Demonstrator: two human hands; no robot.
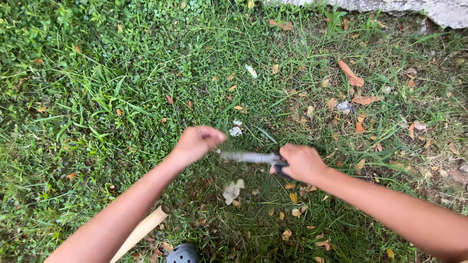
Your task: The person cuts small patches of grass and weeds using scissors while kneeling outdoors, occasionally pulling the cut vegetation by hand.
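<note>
My right hand [303, 162] is shut on the dark handle of a knife-like tool whose grey blade [248, 157] points left, blurred with motion, low over the grass. My left hand [197, 141] is closed in a fist just left of the blade tip; whether it grips grass or the tip cannot be told. A wooden stick [144, 228] lies under my left forearm, its round end facing up and right.
Green grass [97, 73] covers the ground, strewn with dry leaves [351, 74] and small white scraps [236, 130]. A pale crumpled leaf [232, 190] lies below the blade. A grey perforated shoe [183, 253] shows at the bottom edge. A concrete edge [438, 9] runs along the top right.
</note>
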